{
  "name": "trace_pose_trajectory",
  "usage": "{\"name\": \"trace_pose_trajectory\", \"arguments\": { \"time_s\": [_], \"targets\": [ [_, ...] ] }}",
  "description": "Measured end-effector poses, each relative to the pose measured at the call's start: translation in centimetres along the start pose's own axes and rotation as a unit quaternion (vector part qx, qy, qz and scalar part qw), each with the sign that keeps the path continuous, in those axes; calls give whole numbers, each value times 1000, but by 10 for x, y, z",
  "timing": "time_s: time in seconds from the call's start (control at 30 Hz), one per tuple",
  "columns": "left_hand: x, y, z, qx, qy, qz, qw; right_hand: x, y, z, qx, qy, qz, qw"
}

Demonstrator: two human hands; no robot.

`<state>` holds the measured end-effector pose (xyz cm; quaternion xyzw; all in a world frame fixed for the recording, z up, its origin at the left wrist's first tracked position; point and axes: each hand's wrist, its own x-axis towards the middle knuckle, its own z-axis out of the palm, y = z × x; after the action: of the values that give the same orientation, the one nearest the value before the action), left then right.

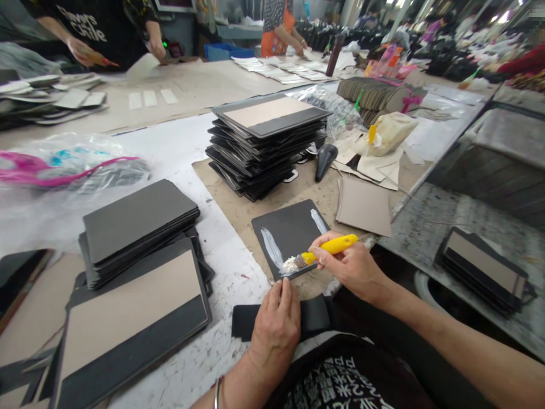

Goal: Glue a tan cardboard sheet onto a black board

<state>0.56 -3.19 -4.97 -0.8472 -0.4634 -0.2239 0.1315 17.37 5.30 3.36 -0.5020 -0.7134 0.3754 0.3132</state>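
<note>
My right hand (347,264) is closed round the yellow handle of a brush (330,248). The brush's whitish bristles touch a dark rectangular panel (289,227) near its close left corner. White paste streaks (271,249) run along the panel's left side, with another at its far right corner. At the near edge of that panel, my left hand (279,312) has its fingertips pressed together on the rim; its thumb is hidden. Under the left wrist lies a black strip (315,315) along the table's front edge.
Behind the panel rises a tall stack of dark panels (264,142). More panel stacks (140,221) stand at left. Beige sheets (364,205), a black-handled tool (326,161) and a glue bag (392,133) lie at right. Co-workers' hands (87,52) are across the table.
</note>
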Motion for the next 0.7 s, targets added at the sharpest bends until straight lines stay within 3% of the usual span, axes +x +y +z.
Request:
{"name": "trace_pose_trajectory", "arguments": {
  "time_s": [0.27,0.43,0.6,0.7],
  "targets": [
    [-1,0,3,-7,47,-14,999,-15,29,-53,-87,151,61,983],
    [-4,-2,3,-8,3,14,1000,-19,28,-55,-54,129,54,989],
    [-7,0,8,-25,34,-22,999,-19,36,-61,-67,142,46,986],
    [-10,-3,9,-27,12,-2,1000,-20,40,-65,-60,152,56,985]
  ]
}}
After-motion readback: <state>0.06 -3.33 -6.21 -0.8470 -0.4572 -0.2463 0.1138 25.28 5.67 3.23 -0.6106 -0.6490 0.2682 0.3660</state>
